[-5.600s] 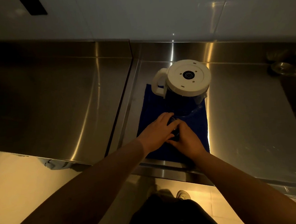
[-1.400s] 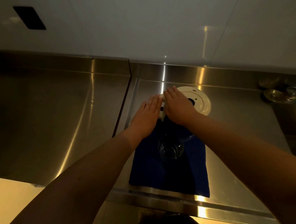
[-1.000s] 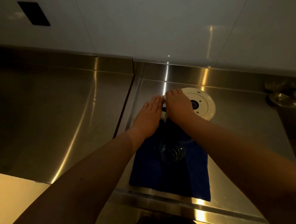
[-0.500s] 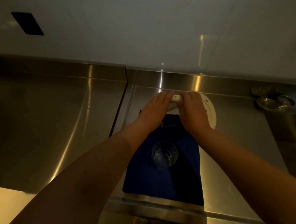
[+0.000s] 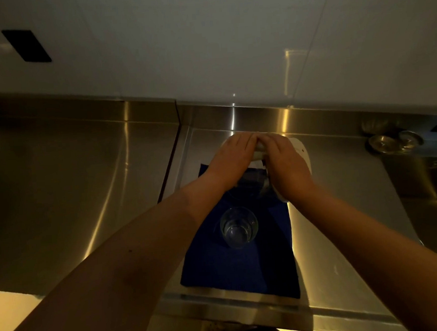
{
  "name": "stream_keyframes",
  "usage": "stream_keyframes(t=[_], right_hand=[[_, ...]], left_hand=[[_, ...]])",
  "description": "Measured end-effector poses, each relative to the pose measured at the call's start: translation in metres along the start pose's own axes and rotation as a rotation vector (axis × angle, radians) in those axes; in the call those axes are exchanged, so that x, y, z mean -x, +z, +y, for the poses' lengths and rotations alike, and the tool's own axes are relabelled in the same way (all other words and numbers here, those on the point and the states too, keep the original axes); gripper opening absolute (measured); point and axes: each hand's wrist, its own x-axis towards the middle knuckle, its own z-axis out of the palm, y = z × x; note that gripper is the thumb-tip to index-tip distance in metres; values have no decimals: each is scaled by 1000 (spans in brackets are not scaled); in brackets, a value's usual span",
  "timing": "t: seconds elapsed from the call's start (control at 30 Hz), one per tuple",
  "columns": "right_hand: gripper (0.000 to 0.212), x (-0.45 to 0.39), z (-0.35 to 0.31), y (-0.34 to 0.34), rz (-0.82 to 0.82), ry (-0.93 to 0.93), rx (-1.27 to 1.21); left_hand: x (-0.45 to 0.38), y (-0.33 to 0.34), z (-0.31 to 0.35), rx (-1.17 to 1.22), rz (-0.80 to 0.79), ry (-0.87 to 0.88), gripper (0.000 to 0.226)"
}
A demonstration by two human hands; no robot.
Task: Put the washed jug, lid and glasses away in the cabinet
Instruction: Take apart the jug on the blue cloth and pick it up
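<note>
A clear jug (image 5: pixel 254 182) with a white lid (image 5: pixel 301 151) stands at the far end of a blue cloth (image 5: pixel 245 261) on the steel counter. My left hand (image 5: pixel 231 159) is closed over the lid's left side, near the white handle. My right hand (image 5: pixel 286 165) grips the lid's top and right side, hiding most of it. The fingertips of both hands meet at the lid's far edge. A clear drinking glass (image 5: pixel 238 227) stands upright on the cloth, nearer to me and between my forearms.
The steel counter (image 5: pixel 85 200) runs left and right, with a seam at the cloth's left. A raised steel backsplash and white wall rise behind the jug. Two round metal fittings (image 5: pixel 394 141) sit at the far right, by a sink edge.
Both hands moved from the glass to the jug's lid. Over the last second they curled from lying flat to gripping it, covering more of the lid.
</note>
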Motion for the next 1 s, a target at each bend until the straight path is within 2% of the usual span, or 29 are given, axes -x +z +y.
stream_keyframes(t=[0.1, 0.2, 0.3, 0.43, 0.53, 0.67, 0.83, 1.0], right_hand=[[78, 0, 0, -4, -4, -108, 73], [79, -2, 2, -10, -21, -186, 133], [60, -3, 1, -14, -5, -208, 163], [40, -6, 1, -19, -1, -236, 188], [34, -7, 5, -24, -29, -111, 112], [30, -2, 10, -20, 24, 52, -6], [26, 9, 12, 2, 13, 106, -67], [19, 17, 23, 6, 36, 129, -54]], left_hand=[[1, 2, -2, -6, 6, -29, 54], [5, -1, -4, 83, 12, -77, 55], [8, -3, -6, 62, -12, -105, 60], [6, -4, -5, 55, -39, -128, 51], [-4, -10, -5, 27, -14, -79, 49], [-18, -18, -6, -114, 4, 44, 49], [-10, -8, -4, -208, -108, 66, 52], [-9, -7, 6, -156, -102, 112, 55]])
